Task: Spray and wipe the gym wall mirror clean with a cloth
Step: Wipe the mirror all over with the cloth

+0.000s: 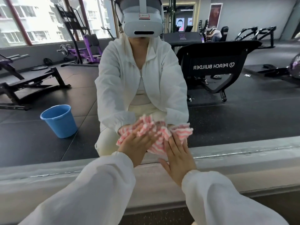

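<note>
The wall mirror [227,119] fills the view ahead and reflects me crouching in a white jacket. A pink-and-white striped cloth [158,142] is bunched against the glass near its bottom edge. My left hand [135,146] lies flat with straight fingers pressing the cloth's left part to the mirror. My right hand [177,157] also lies flat, fingers straight, pressing the cloth's right part just above the mirror's lower frame. No spray bottle is in view.
A grey ledge [65,174] runs along the mirror's base. The reflection shows a blue bucket [59,120] on the black floor behind me to the left, weight benches [29,85] and a black machine [214,69].
</note>
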Action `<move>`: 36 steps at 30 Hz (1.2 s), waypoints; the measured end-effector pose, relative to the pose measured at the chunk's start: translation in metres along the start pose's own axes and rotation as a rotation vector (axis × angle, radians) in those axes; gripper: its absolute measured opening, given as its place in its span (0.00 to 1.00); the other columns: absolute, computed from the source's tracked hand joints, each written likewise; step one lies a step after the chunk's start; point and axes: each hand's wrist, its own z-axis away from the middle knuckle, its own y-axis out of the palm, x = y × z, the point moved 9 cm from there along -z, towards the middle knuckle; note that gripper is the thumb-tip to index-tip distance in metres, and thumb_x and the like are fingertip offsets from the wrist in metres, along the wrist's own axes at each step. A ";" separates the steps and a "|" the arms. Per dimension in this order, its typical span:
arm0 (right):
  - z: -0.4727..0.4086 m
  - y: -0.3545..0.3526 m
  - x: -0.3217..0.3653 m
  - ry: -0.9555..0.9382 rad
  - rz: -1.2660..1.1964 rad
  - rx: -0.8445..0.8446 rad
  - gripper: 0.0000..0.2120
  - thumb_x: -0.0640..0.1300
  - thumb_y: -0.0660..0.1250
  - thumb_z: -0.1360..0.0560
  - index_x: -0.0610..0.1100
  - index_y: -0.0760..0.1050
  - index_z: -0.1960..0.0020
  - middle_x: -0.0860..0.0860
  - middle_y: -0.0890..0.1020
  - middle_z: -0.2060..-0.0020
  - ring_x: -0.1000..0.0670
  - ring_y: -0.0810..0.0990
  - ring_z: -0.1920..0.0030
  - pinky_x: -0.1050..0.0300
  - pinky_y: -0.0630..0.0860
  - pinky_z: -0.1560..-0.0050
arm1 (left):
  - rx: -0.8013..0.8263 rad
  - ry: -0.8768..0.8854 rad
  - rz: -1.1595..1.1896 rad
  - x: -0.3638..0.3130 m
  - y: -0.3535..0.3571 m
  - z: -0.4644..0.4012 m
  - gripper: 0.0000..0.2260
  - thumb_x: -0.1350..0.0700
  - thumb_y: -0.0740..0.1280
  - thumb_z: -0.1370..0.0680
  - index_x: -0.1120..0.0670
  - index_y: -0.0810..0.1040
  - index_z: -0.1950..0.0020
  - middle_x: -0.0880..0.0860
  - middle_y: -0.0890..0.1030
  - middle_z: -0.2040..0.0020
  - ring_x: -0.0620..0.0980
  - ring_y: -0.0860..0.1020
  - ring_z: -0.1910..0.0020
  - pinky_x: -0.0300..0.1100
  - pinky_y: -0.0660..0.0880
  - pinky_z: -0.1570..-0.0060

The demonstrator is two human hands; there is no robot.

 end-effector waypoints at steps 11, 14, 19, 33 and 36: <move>-0.130 -0.159 0.024 -0.012 -0.024 -0.510 0.27 0.51 0.50 0.20 0.38 0.56 0.25 0.39 0.60 0.26 0.41 0.54 0.26 0.38 0.44 0.29 | -0.495 -0.424 0.030 0.141 -0.097 0.003 0.27 0.50 0.50 0.18 0.58 0.46 0.23 0.60 0.60 0.25 0.61 0.55 0.25 0.52 0.44 0.27; -0.111 -0.120 0.034 -0.090 0.107 -0.444 0.27 0.48 0.51 0.20 0.38 0.52 0.25 0.42 0.55 0.27 0.42 0.50 0.26 0.37 0.41 0.29 | -0.490 -0.345 -0.049 0.115 -0.067 0.015 0.29 0.52 0.55 0.22 0.61 0.51 0.24 0.57 0.59 0.26 0.60 0.53 0.26 0.51 0.42 0.27; -0.050 -0.028 0.045 -0.341 0.233 -0.178 0.26 0.48 0.53 0.25 0.41 0.60 0.29 0.43 0.61 0.30 0.43 0.49 0.27 0.37 0.37 0.27 | -0.126 -0.082 -0.096 0.052 0.010 0.037 0.35 0.52 0.70 0.34 0.56 0.61 0.30 0.55 0.72 0.32 0.58 0.65 0.31 0.58 0.59 0.35; 0.018 0.044 0.054 -0.414 0.020 0.278 0.38 0.60 0.35 0.19 0.42 0.79 0.39 0.46 0.78 0.38 0.47 0.65 0.32 0.46 0.49 0.30 | 0.298 0.264 -0.209 -0.015 0.096 0.076 0.28 0.41 0.68 0.28 0.41 0.67 0.29 0.41 0.65 0.27 0.47 0.62 0.27 0.60 0.44 0.30; -0.009 0.015 0.056 -0.386 0.018 0.134 0.36 0.60 0.35 0.19 0.39 0.72 0.33 0.44 0.75 0.35 0.44 0.63 0.31 0.47 0.47 0.29 | 0.141 0.076 -0.145 0.018 0.072 0.072 0.30 0.49 0.71 0.33 0.43 0.71 0.31 0.46 0.72 0.31 0.50 0.67 0.30 0.56 0.55 0.32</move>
